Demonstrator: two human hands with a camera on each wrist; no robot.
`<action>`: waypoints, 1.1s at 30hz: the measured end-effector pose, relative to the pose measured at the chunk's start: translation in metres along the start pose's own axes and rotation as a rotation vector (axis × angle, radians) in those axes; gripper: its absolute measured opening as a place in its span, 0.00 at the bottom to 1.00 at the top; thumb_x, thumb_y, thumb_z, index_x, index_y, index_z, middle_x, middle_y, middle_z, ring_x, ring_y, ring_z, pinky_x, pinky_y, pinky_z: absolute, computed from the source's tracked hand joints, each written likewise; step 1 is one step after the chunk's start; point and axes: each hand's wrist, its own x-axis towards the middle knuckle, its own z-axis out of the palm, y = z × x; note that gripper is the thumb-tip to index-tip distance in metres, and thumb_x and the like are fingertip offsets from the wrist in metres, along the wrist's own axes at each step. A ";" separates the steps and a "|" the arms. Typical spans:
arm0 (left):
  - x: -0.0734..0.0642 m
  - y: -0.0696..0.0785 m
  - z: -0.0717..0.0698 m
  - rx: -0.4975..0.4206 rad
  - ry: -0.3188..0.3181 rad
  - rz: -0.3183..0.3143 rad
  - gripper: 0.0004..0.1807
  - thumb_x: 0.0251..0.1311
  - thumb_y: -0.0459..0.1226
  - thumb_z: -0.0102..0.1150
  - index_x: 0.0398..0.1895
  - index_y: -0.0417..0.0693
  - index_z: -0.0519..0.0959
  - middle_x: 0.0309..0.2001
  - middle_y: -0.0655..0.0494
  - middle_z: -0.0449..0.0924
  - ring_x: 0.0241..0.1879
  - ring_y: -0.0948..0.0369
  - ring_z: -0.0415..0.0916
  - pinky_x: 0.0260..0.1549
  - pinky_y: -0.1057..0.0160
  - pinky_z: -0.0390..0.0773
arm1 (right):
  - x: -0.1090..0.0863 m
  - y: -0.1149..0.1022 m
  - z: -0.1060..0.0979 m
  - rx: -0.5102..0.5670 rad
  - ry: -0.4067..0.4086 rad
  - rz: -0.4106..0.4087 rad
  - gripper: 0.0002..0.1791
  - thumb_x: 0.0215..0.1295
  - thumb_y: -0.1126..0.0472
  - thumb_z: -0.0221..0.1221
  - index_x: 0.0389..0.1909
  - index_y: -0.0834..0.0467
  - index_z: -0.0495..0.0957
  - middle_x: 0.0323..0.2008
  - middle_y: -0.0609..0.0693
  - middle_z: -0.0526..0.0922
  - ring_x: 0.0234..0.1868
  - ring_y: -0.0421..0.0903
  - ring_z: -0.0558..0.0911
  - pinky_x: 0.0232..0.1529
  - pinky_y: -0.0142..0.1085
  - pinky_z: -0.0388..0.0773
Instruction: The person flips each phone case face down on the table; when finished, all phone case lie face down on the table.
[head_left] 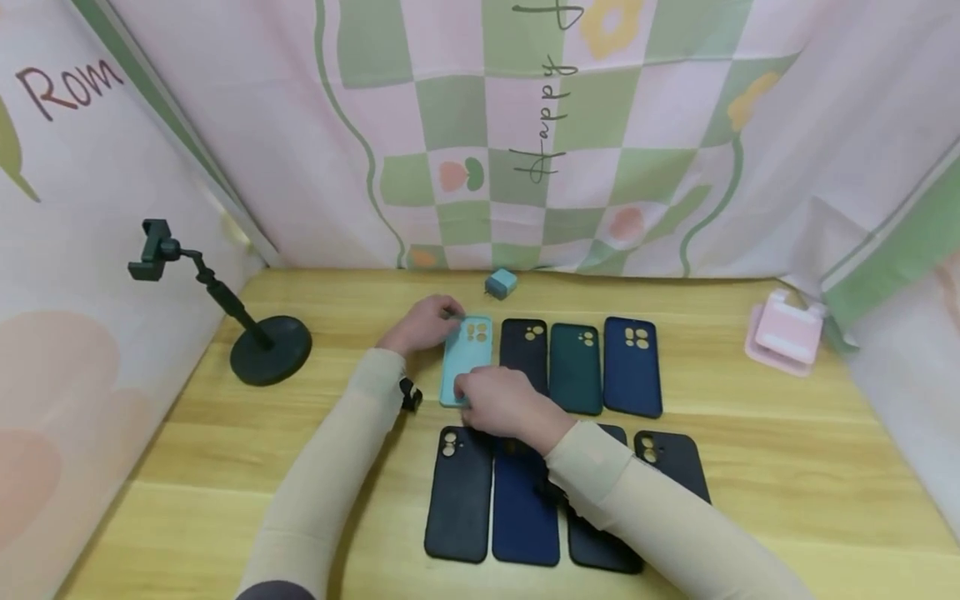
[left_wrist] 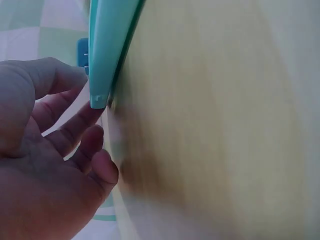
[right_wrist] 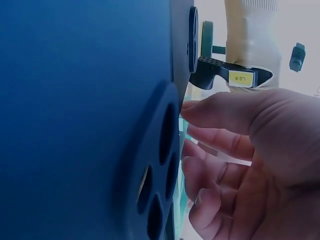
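A light turquoise phone case [head_left: 467, 360] lies at the left end of the back row, cutouts away from me. My left hand [head_left: 426, 323] pinches its far left corner; the left wrist view shows thumb and a finger at the edge of the case [left_wrist: 106, 55]. At the near right corner, my right hand [head_left: 504, 402] grips it with bent fingers, hiding that corner. Beside it in the row are a black case [head_left: 524, 354], a dark green case [head_left: 575, 368] and a dark blue case [head_left: 632, 367]. A blue case [right_wrist: 85, 115] fills much of the right wrist view.
Nearer me are a black case [head_left: 459, 504], a blue case [head_left: 525, 517] and more dark cases partly under my right forearm. A small blue cube-like charger [head_left: 501, 283] sits behind. A black phone stand [head_left: 270, 352] is left, a pink stand [head_left: 787, 332] right.
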 end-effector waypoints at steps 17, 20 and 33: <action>-0.023 0.005 -0.020 -0.118 0.007 0.042 0.13 0.72 0.45 0.49 0.49 0.55 0.81 0.50 0.59 0.79 0.49 0.58 0.73 0.50 0.52 0.72 | -0.011 0.003 -0.013 0.082 0.020 -0.137 0.17 0.68 0.60 0.57 0.57 0.50 0.72 0.24 0.42 0.75 0.20 0.41 0.72 0.22 0.36 0.69; -0.027 -0.001 -0.026 -0.143 0.007 0.059 0.14 0.69 0.41 0.48 0.50 0.57 0.81 0.52 0.61 0.78 0.52 0.58 0.72 0.53 0.51 0.71 | -0.016 0.008 -0.016 0.138 0.044 -0.197 0.19 0.69 0.61 0.55 0.60 0.51 0.70 0.20 0.42 0.73 0.17 0.40 0.69 0.21 0.34 0.67; -0.042 -0.003 -0.036 -0.249 -0.006 0.098 0.17 0.59 0.33 0.60 0.52 0.54 0.82 0.52 0.60 0.78 0.51 0.55 0.72 0.53 0.48 0.69 | -0.024 0.012 -0.018 0.194 0.105 -0.297 0.29 0.70 0.62 0.55 0.70 0.53 0.59 0.22 0.41 0.73 0.17 0.37 0.70 0.22 0.32 0.70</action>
